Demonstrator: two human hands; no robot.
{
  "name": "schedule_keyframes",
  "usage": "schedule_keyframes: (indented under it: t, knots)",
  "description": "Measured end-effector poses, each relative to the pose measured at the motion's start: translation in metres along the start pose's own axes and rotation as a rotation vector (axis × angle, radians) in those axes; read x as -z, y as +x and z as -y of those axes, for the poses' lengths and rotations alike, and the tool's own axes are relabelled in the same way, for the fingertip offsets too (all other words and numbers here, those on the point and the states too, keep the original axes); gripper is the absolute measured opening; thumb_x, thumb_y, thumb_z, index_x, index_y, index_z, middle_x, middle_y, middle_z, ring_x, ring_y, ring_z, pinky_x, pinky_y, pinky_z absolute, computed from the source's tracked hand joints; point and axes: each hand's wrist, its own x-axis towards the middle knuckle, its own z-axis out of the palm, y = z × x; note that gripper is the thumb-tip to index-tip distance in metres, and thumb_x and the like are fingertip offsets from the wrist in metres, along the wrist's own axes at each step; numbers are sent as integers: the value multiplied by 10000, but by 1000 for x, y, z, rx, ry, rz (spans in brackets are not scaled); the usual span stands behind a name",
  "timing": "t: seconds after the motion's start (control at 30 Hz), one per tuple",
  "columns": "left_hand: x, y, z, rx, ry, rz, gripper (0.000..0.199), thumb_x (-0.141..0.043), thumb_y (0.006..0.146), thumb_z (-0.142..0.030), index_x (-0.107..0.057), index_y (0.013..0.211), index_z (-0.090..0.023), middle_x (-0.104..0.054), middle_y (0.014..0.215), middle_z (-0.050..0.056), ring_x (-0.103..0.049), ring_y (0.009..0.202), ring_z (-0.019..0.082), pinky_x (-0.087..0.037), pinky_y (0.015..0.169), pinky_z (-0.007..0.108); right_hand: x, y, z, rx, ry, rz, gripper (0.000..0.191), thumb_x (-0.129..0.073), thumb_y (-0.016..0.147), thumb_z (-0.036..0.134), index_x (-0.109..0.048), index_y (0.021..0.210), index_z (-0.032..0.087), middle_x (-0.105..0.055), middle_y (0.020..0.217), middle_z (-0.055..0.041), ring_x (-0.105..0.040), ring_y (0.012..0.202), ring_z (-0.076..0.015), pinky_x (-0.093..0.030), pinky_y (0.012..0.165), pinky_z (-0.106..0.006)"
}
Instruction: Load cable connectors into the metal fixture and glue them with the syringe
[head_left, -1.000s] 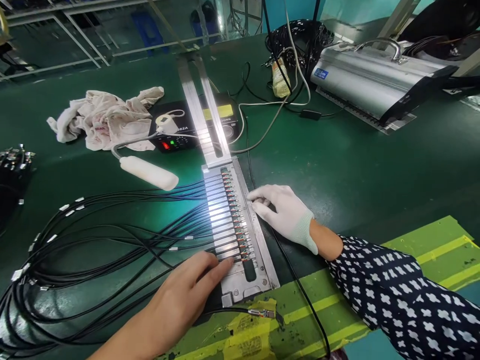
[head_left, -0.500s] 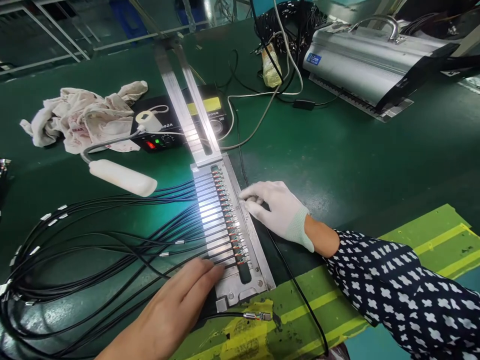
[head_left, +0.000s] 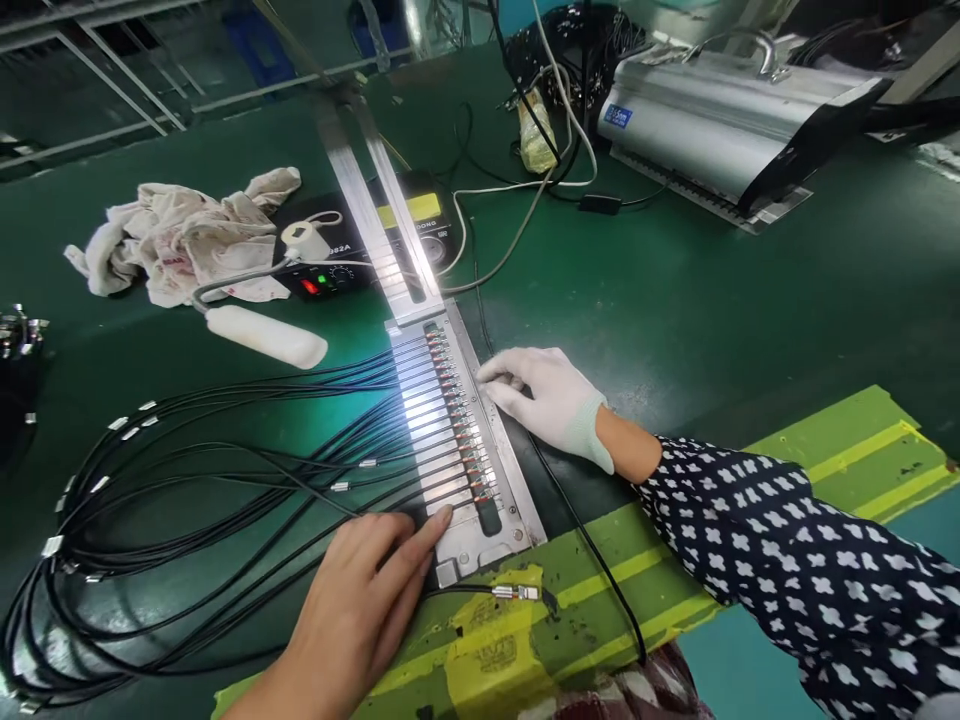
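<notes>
A long metal fixture (head_left: 491, 440) lies on the bench, with a row of small cable connectors (head_left: 457, 405) across its slot. Black cables (head_left: 330, 465) run from the connectors to the left in loops. My bare left hand (head_left: 367, 590) rests at the fixture's lower left; its index finger stretches onto the plate beside the lowest cables and nothing shows in its grasp. My right hand (head_left: 547, 400), in a white glove, pinches thumb and forefinger at the fixture's right edge; the exact contact is partly hidden. One loose cable end with a metal plug (head_left: 515, 592) lies below the fixture.
A white-headed bent tool (head_left: 266, 335) leans on a black control box (head_left: 352, 285) with lit displays. Crumpled gloves (head_left: 180, 240) lie at left. A silver lamp housing (head_left: 720, 120) stands back right. Green-yellow matting (head_left: 480, 650) lines the front edge.
The view has shifted slightly, so the fixture and hands appear a little higher. My left fingers have spread, the index finger now pointing onto the plate. My right hand keeps its place at the edge.
</notes>
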Motion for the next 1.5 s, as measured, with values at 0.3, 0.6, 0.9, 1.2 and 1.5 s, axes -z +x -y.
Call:
schedule_keyframes:
  t: [0.3,0.6,0.9,1.2,1.5]
  knots:
    - [-18,2,-45,-217,33,-31,329,-387,904,-85,-603,1152,-103,-533,1149,125,-415,1063,243,-238,966,429,0,-28,18,46,45,-140,217,-497,899,227,-643,1058,207,-615,1039,-3,-572,940,-113,-421,881,-257]
    - [-2,17,-42,-29,87,-372,245,-658,785,-45,-594,1007,-126,-641,956,40,-502,935,159,-371,887,370,-9,-49,42,741,-50,333,424,-598,827,539,-547,619,174,-501,609,11,-425,628,-126,-318,677,-323]
    - [9,-38,0,118,295,-283,277,-652,785,-45,-590,1050,-92,-620,1020,121,-531,980,242,-394,862,427,-14,-44,33,704,-74,349,422,-538,894,418,-487,570,153,-484,587,16,-393,621,-115,-301,679,-323]
    - [-23,-10,-15,80,-135,-265,400,-517,837,36,-521,1208,-112,-542,1037,91,-500,939,108,-418,808,212,-3,-37,30,442,245,191,96,-636,823,236,-657,893,174,-651,845,9,-577,810,-112,-401,848,-300]
    - [-16,-5,-2,62,129,-164,388,-480,873,-32,-541,1236,-154,-488,868,48,-430,720,91,-338,605,198,-3,-22,14,-77,399,46,306,-429,957,336,-643,875,133,-646,761,-5,-601,725,-90,-463,701,-224]
